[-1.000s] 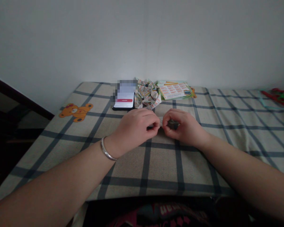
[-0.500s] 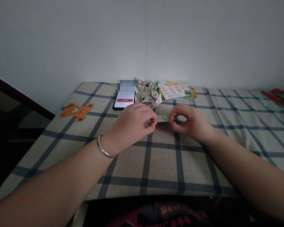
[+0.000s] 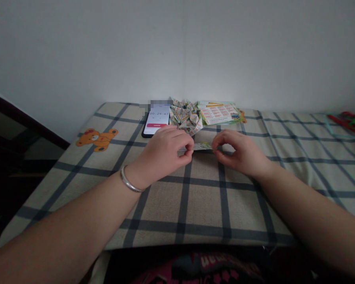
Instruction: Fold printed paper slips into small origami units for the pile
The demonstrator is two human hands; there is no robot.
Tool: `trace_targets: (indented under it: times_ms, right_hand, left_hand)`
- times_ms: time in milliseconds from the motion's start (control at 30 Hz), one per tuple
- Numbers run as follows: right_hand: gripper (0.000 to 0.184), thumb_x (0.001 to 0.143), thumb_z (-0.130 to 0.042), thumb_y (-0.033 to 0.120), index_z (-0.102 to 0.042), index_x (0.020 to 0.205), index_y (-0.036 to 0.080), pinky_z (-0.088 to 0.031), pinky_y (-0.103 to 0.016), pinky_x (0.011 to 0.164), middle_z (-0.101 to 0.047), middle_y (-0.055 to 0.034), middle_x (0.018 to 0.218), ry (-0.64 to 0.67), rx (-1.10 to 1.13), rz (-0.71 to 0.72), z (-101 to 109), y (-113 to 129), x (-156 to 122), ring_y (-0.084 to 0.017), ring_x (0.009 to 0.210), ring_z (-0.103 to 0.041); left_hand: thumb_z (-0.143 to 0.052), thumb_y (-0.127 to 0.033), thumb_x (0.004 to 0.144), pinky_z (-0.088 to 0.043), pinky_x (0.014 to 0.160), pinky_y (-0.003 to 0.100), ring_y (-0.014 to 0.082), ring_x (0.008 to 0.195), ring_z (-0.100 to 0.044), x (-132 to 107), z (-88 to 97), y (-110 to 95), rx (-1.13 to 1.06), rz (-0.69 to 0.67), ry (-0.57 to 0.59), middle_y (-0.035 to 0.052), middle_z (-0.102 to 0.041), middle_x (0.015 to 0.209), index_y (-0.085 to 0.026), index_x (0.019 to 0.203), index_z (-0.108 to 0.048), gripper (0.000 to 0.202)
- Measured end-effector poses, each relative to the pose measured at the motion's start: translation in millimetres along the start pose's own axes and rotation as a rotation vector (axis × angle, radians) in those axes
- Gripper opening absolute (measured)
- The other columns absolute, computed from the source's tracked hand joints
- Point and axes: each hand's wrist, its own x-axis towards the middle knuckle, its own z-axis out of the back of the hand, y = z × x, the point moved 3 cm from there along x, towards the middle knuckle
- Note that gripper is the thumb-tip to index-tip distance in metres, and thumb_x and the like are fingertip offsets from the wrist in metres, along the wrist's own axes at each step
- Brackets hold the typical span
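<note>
A small folded piece of printed paper [image 3: 202,146] is held just above the checked cloth [image 3: 201,197], stretched between both hands. My left hand [image 3: 165,152], with a silver bangle on its wrist, pinches the paper's left end. My right hand [image 3: 239,152] pinches its right end between thumb and fingers. Just beyond the hands lies a heap of folded printed paper pieces [image 3: 185,116].
A phone [image 3: 156,120] with a lit screen lies at the back, left of the heap. A stack of printed sheets [image 3: 219,112] lies to the heap's right. Red and green strips [image 3: 350,122] sit at the far right. A bear print [image 3: 96,139] marks the cloth's left side.
The hands have moved slightly away from me and spread apart. The paper, bunched between the fingertips before, now shows as a flat strip between them.
</note>
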Motion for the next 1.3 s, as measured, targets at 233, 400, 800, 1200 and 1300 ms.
trace_targets:
  times_ms: [233, 400, 800, 1200, 1300]
  right_hand:
    - [0.002, 0.085, -0.061, 0.019, -0.06, 0.083, 0.02, -0.047, -0.031, 0.072, -0.063, -0.0043, 0.085, 0.011, -0.06, 0.064, -7.6, 12.8, -0.5, -0.017, 0.08, -0.059]
    - [0.002, 0.085, -0.062, 0.021, -0.061, 0.087, 0.019, -0.047, -0.031, 0.071, -0.065, -0.0049, 0.089, -0.01, -0.095, 0.114, -11.9, 21.3, -3.1, -0.018, 0.083, -0.06]
    - [0.006, 0.082, -0.061, 0.013, -0.061, 0.083, 0.019, -0.049, -0.029, 0.07, -0.065, -0.0045, 0.089, -0.006, 0.007, 0.128, -9.3, 17.0, -2.0, -0.016, 0.081, -0.061]
    - [0.011, 0.078, -0.063, 0.009, -0.06, 0.079, 0.02, -0.049, -0.032, 0.073, -0.07, -0.0044, 0.083, -0.029, 0.061, 0.147, 2.3, 12.7, 0.1, -0.018, 0.079, -0.063]
    - [0.011, 0.078, -0.062, 0.01, -0.06, 0.079, 0.02, -0.049, -0.032, 0.074, -0.071, -0.0041, 0.084, -0.026, 0.057, 0.138, 4.2, 13.3, 0.4, -0.017, 0.079, -0.064]
  left_hand:
    - [-0.051, -0.014, 0.083, -0.03, 0.111, 0.045, 0.0159, 0.085, -0.06, -2.6, -2.5, -9.2, 0.066, 0.017, 0.0, -0.0013, -0.066, 0.082, -0.019, 0.081, -0.059, 0.01]
    - [-0.051, -0.015, 0.084, -0.028, 0.113, 0.045, 0.0172, 0.089, -0.06, -2.1, 0.5, -17.0, 0.083, -0.01, -0.016, -0.0001, -0.066, 0.085, -0.019, 0.081, -0.06, 0.011]
    - [-0.052, -0.015, 0.08, -0.033, 0.11, 0.042, 0.016, 0.081, -0.059, -0.9, -3.8, -9.2, 0.122, -0.026, 0.044, -0.0002, -0.064, 0.079, -0.018, 0.075, -0.056, 0.007]
    - [-0.051, -0.015, 0.08, -0.039, 0.105, 0.042, 0.0178, 0.082, -0.06, -0.8, 3.7, -4.3, 0.249, -0.034, 0.042, 0.0001, -0.064, 0.078, -0.019, 0.076, -0.058, 0.008]
    - [-0.051, -0.016, 0.082, -0.04, 0.103, 0.043, 0.0186, 0.083, -0.06, -0.2, 7.2, -4.4, 0.307, -0.052, 0.052, 0.0007, -0.065, 0.079, -0.019, 0.077, -0.059, 0.01]
